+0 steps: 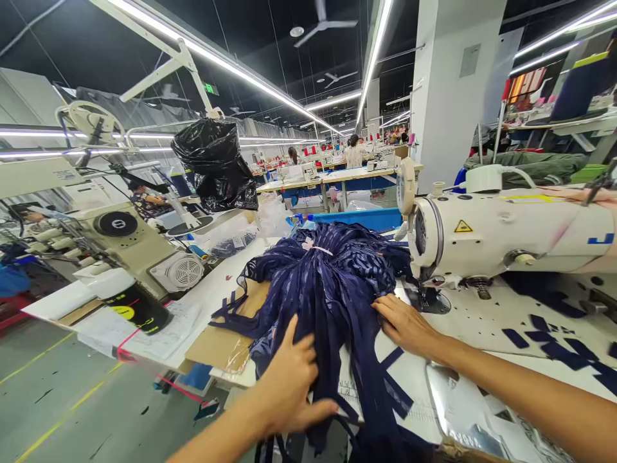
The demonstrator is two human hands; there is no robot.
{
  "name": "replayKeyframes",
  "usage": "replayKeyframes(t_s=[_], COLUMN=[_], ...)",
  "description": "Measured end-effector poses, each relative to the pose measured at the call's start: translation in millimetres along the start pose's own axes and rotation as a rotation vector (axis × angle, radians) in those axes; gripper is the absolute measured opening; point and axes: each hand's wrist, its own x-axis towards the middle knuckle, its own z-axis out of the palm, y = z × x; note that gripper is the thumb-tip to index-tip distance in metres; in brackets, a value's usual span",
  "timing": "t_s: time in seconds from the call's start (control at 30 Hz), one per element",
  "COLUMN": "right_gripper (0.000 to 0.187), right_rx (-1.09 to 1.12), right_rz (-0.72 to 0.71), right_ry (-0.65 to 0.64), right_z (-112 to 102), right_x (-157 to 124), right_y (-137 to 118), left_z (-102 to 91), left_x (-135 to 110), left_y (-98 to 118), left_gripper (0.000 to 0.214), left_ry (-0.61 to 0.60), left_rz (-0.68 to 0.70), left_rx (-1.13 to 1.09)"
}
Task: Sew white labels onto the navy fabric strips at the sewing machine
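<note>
A large bundle of navy lace fabric pieces (321, 302) lies across the sewing table, gathered near its top by a pale tie (315, 247). Over the front of the bundle is my left hand (292, 379), its fingers spread and slightly blurred; whether it touches the cloth is unclear. My right hand (402, 321) rests at the bundle's right edge with its fingers stretched over the fabric, close to the needle area of a white sewing machine (506, 228).
Small navy pieces (542, 337) lie on the machine bed at right. A black cup-like container (137, 305) stands at the table's left side, by brown cardboard (224, 344). A black plastic bag (216, 161) hangs behind. Other workers and sewing tables fill the background.
</note>
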Motion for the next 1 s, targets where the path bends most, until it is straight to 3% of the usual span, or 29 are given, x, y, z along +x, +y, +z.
replayKeyframes(t_s=[0.13, 0.23, 0.33, 0.4, 0.5, 0.57, 0.7, 0.87, 1.0], right_gripper=[0.030, 0.029, 0.029, 0.030, 0.031, 0.033, 0.035, 0.034, 0.045], right_rx=[0.010, 0.009, 0.021, 0.029, 0.051, 0.079, 0.141, 0.215, 0.235], right_rz=[0.006, 0.018, 0.020, 0.025, 0.039, 0.054, 0.138, 0.329, 0.481], right_ry=[-0.009, -0.021, -0.023, -0.018, -0.004, 0.015, 0.086, 0.159, 0.131], right_z=[1, 1, 1, 1, 2, 2, 1, 3, 12], right_x=[0, 0, 1, 1, 1, 2, 5, 7, 12], right_y=[2, 3, 3, 3, 4, 5, 7, 10, 13], left_z=[36.6, 30.9, -10.9, -40.3, -58.2, -50.9, -16.9, 11.0, 5.0], left_x=[-58, -73, -46, -11, 46, 78, 111, 102, 74], left_y=[21, 23, 8, -7, -26, -33, -28, -16, -13], left_gripper=[0.019, 0.024, 0.025, 0.029, 0.024, 0.020, 0.040, 0.042, 0.012], left_ry=[0.041, 0.023, 0.027, 0.123, 0.282, 0.287, 0.081, 0.177, 0.227], left_rz=[0.185, 0.190, -0.008, -0.096, -0.052, -0.002, 0.057, 0.104, 0.148], left_rx=[-0.158, -0.282, -0.333, -0.310, -0.115, -0.005, 0.119, 0.110, 0.047])
